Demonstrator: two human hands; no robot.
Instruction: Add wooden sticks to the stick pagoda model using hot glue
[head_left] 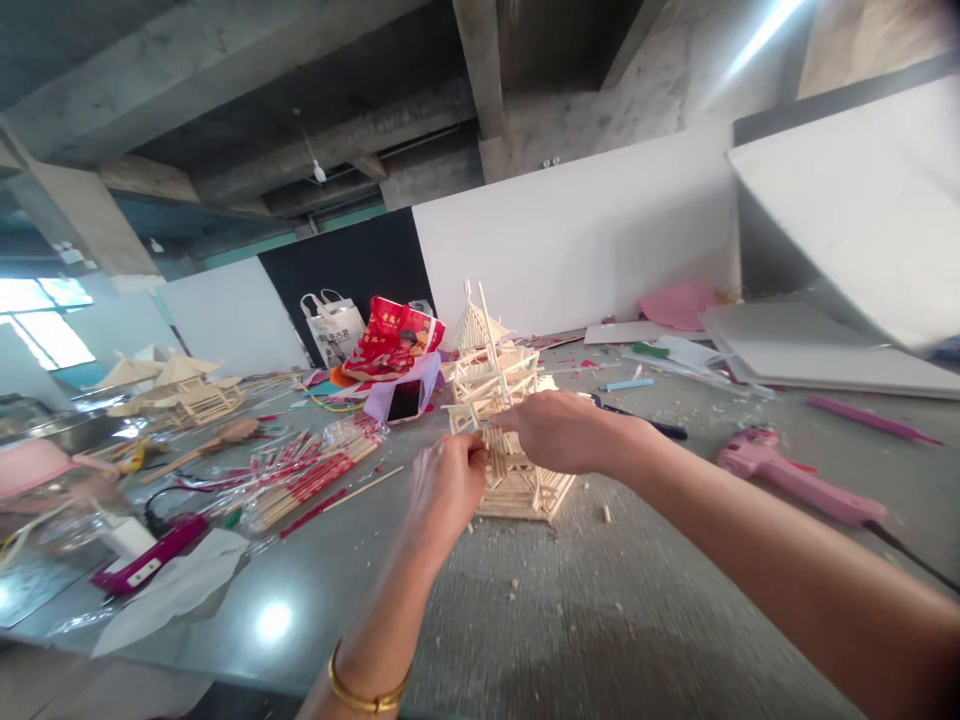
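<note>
Stick tower (501, 400) sat mid-counter (600, 620), toward the far edge. Left hand (444, 490) pinched a thin stick at its side, right hand (559, 430) gripped the frame w/ fingers curled. IMO best to brace the frame firmly and press lightly, glued joints looked fragile.

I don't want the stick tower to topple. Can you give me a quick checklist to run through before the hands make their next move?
1. Stick tower upright on the table: ok.
2. Left hand steadying the tower's lower tier: ok.
3. Right hand on the middle tier: ok.
4. Loose stick held in the fingers: cannot tell.
5. Pink glue gun lying clear of the tower: ok.
6. Table around the base free of scraps: not ok, chips lie scattered.
</note>
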